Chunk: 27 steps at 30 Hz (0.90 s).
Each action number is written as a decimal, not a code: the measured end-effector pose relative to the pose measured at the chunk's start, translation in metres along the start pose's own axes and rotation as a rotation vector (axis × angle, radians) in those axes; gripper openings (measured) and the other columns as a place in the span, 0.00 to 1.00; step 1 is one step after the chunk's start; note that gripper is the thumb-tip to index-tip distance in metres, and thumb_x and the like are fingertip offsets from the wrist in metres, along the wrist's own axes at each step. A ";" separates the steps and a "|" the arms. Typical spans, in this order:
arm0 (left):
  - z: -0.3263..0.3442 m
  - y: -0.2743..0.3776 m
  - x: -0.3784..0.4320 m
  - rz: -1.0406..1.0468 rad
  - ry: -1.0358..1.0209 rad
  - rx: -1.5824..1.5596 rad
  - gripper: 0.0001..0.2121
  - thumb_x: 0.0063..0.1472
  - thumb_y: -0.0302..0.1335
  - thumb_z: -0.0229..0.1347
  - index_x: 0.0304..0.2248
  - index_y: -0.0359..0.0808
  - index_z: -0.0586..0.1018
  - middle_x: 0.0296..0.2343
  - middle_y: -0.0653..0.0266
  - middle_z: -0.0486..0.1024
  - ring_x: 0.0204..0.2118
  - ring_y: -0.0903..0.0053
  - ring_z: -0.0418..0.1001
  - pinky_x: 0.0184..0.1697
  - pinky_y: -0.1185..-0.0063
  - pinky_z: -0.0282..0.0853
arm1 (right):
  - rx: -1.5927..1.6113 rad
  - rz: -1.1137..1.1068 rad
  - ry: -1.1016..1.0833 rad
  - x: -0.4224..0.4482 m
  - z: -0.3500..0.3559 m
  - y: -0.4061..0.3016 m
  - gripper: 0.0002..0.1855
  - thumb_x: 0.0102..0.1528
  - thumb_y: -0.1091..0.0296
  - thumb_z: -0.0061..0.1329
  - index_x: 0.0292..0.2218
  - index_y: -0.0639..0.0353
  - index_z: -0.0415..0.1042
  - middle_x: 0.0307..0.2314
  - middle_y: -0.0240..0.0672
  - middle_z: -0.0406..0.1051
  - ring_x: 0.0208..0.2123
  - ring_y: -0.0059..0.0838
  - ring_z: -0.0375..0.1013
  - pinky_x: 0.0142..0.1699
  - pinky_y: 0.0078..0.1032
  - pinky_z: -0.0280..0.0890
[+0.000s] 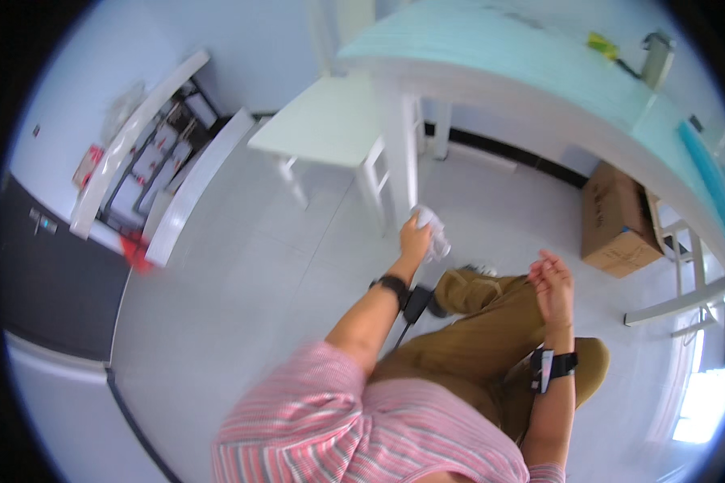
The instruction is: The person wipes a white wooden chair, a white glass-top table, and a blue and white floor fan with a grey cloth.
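My left hand [415,236] grips a crumpled whitish cloth [434,234] beside the front leg of a white table [402,157]. My right hand [553,284] is raised over my right thigh, its fingers loosely curled with nothing seen in them. Both wrists wear black straps with small devices. My legs in brown trousers [465,338] are bent below my hands. A small black box with a cable [418,303] lies or hangs near my left wrist; which, I cannot tell.
A white chair [332,127] stands left of the table leg. An open cardboard box [619,217] sits on the floor under the table's right part. On the pale green tabletop [519,54] stands a flask [657,60]. White shelves [199,187] with shoes stand by a dark door [60,265].
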<state>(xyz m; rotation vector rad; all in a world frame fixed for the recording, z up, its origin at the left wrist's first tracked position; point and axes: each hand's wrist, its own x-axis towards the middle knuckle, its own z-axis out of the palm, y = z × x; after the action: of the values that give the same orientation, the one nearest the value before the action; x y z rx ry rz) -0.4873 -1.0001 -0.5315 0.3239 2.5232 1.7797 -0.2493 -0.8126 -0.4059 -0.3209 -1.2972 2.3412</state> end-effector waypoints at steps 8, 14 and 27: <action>-0.011 0.186 -0.023 0.489 0.230 -0.507 0.21 0.52 0.23 0.50 0.46 0.29 0.63 0.43 0.56 0.62 0.44 0.70 0.61 0.48 0.77 0.56 | -0.011 -0.007 0.079 -0.003 -0.019 -0.006 0.12 0.51 0.76 0.41 0.39 0.68 0.64 0.25 0.38 0.69 0.26 0.25 0.68 0.34 0.19 0.64; 0.002 0.255 -0.004 0.767 0.323 -0.080 0.20 0.52 0.24 0.50 0.45 0.32 0.63 0.44 0.53 0.56 0.48 0.65 0.54 0.52 0.72 0.48 | -0.087 -0.040 0.067 -0.002 -0.018 0.002 0.12 0.51 0.75 0.40 0.39 0.68 0.63 0.25 0.36 0.68 0.26 0.21 0.67 0.34 0.17 0.63; 0.124 0.309 -0.060 1.094 0.110 -0.071 0.22 0.46 0.20 0.53 0.44 0.34 0.67 0.45 0.48 0.48 0.41 0.61 0.59 0.44 0.72 0.57 | -0.096 -0.060 0.062 -0.018 -0.036 0.001 0.13 0.52 0.72 0.40 0.40 0.68 0.63 0.26 0.34 0.68 0.27 0.20 0.67 0.35 0.16 0.63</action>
<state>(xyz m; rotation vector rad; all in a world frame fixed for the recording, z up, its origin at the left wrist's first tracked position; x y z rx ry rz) -0.3644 -0.7978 -0.2906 1.9256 2.4842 2.1275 -0.2195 -0.7952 -0.4264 -0.3769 -1.3733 2.2063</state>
